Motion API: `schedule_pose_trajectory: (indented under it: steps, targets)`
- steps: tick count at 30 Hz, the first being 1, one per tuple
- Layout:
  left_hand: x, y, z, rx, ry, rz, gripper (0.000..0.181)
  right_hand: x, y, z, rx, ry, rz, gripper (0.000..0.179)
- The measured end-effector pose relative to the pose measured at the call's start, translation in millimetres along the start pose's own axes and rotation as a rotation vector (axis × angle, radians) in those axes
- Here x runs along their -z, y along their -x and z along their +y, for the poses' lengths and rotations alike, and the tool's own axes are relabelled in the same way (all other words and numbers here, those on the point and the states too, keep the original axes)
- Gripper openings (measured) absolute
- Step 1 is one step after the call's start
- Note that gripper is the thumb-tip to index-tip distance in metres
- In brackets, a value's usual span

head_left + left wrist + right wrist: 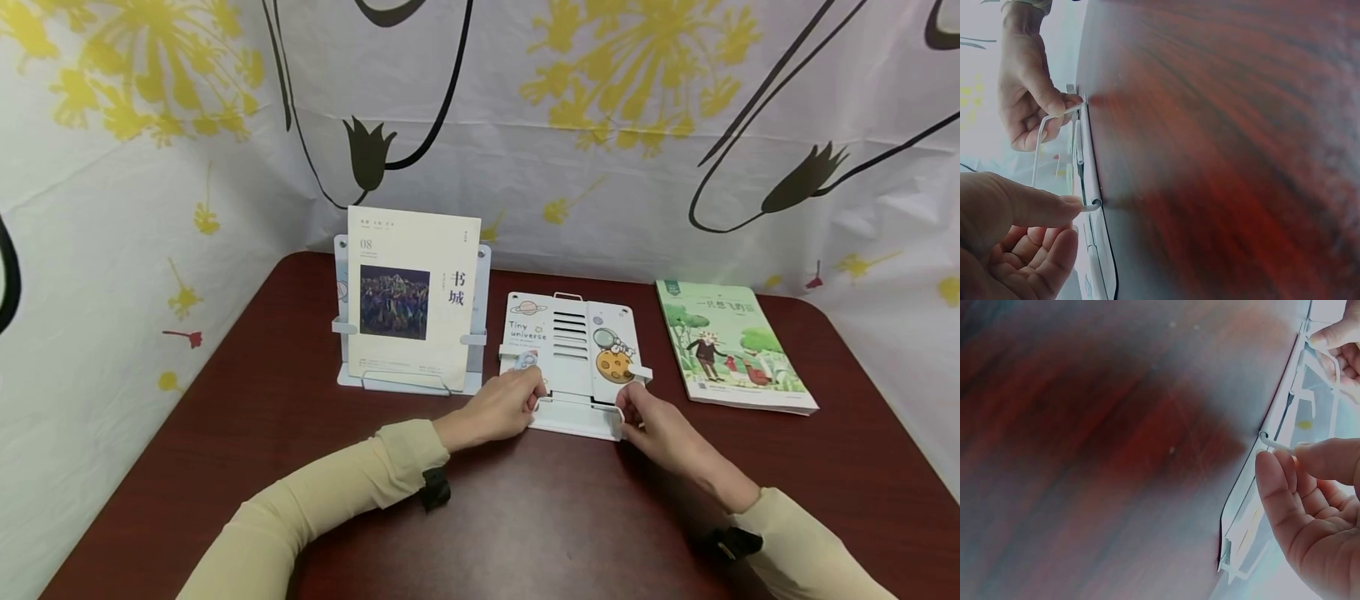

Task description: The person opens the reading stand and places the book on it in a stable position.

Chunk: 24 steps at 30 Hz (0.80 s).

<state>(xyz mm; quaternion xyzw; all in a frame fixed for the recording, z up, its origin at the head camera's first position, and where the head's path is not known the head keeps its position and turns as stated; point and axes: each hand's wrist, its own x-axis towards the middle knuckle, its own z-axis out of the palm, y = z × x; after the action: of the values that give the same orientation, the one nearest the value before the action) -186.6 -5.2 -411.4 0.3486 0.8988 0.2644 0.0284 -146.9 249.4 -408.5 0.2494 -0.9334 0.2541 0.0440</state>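
Observation:
A white book stand [572, 377] with a planet and astronaut print lies flat on the table, its lower ledge toward me. My left hand [504, 405] pinches the left end of the stand's bent wire page holder [1036, 159] between thumb and fingers. At the other end, my right hand [660, 423] pinches the same wire. Between the two hands the wire stands up from the ledge, as the left wrist view shows. From the right wrist view, the right thumb and fingertips [1271, 478] meet at the wire close to where it enters the ledge.
Left of the hands, a pale blue book stand [476, 342] stands upright holding a cream book [453, 237] with a dark picture. A green illustrated book [731, 342] lies at the right. The dark red-brown table [525, 517] backs onto a patterned white curtain [480, 158].

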Motion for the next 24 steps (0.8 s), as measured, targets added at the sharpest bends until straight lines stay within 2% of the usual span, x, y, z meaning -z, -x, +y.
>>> schedule_pose_trajectory:
  steps: [6,14,21,24]
  targets:
    - [0.3,2.5,1.3,-0.028,-0.028,0.019,0.023,0.4,1.8,-3.0,0.022,0.022,0.004,0.033]
    - [-1.9,6.3,4.0,-0.067,-0.068,0.057,0.022,-1.1,6.6,-6.9,0.084,0.071,0.061,0.037]
    - [-6.5,12.9,5.1,-0.188,-0.171,0.142,0.018,-5.0,12.9,-7.3,0.184,0.124,0.127,0.04]
    - [-6.3,14.4,3.9,-0.213,-0.181,0.129,0.018,-7.2,14.7,-7.2,0.203,0.127,0.148,0.041]
